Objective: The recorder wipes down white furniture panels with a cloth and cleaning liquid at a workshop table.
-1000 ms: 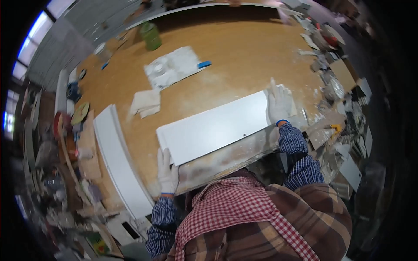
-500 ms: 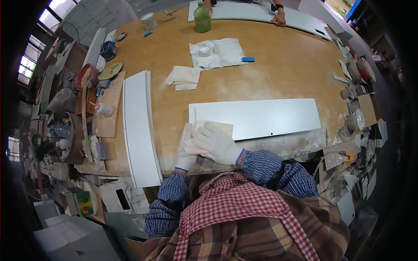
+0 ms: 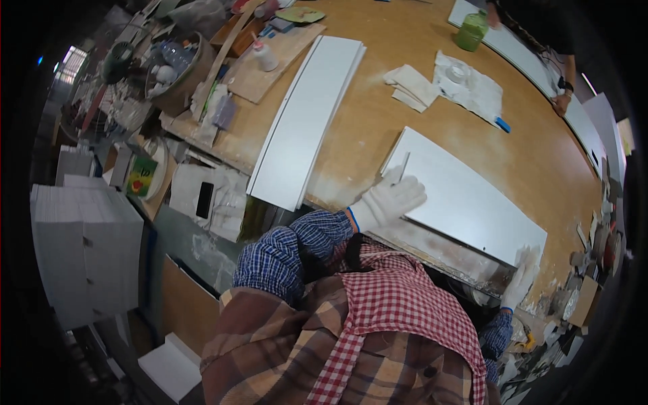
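Observation:
A long white panel (image 3: 472, 196) lies on the wooden worktable near me, a narrow line or strip showing near its left end. My left hand (image 3: 388, 202), in a white knitted glove, is at that end with its fingers stretched over the surface. At the opposite end, my right hand (image 3: 522, 280), gloved the same way, reaches along the panel's short edge with its fingers extended; they are slightly blurred. No cloth shows in either hand. Beyond the panel a folded beige cloth (image 3: 412, 88) rests on the table.
More white panels (image 3: 307, 121) are stacked to the left. A small tub (image 3: 457, 72) sits on a white sheet (image 3: 472, 94), with a blue block (image 3: 502, 125) beside it. At the far side, a green bottle (image 3: 471, 30) stands near another person's hand (image 3: 561, 103) on a white panel.
My hands have parted: the left stays by the panel's left end, the right has moved to its right end. The beige cloth under them is out of sight. The view has swung left and tilted.

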A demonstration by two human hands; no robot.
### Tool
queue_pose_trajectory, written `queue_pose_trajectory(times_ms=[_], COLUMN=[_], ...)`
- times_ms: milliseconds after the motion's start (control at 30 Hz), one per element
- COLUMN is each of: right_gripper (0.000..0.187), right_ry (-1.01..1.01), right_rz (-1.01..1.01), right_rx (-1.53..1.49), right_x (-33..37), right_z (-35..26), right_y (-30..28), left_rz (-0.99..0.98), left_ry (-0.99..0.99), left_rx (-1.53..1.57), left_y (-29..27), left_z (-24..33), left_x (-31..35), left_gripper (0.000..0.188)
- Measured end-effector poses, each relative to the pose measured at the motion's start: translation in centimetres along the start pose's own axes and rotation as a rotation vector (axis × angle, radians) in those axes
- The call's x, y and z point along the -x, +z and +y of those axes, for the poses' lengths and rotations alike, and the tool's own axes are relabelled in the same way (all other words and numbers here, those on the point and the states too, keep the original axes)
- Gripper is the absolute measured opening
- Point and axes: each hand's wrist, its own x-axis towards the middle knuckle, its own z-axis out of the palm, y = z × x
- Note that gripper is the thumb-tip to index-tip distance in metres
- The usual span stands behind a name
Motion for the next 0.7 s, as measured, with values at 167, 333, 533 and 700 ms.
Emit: queue_pose_trajectory(times_ms=[167,333,533,700], right_gripper=[0.064,0.061,0.055,0.053], right_ry=[0.194,0.327,0.504,0.630], right_rz=[-0.008,-0.075,-0.062,0.421], right_rx=[-0.195,-0.135,-0.214,-0.581], right_x=[1.5,0.7,-1.9,-2.3], right_z=[4.9,5.5,-3.7,5.3], right_y=[1.1,1.4,-3.8,-5.7], left_rz=[0.112,0.128,0.052,0.218], left_ry=[0.282,0.410,0.404,-0.045], left_rx=[0.245,0.227,0.372,1.065], left_y=[-0.7,0.3,-1.8,-1.7], left_z=[1.9,-1.9,-0.7,3.9], left_x=[3.4,1.4,-0.4,-0.3], left_gripper=[0.022,0.039,0.042,0.046])
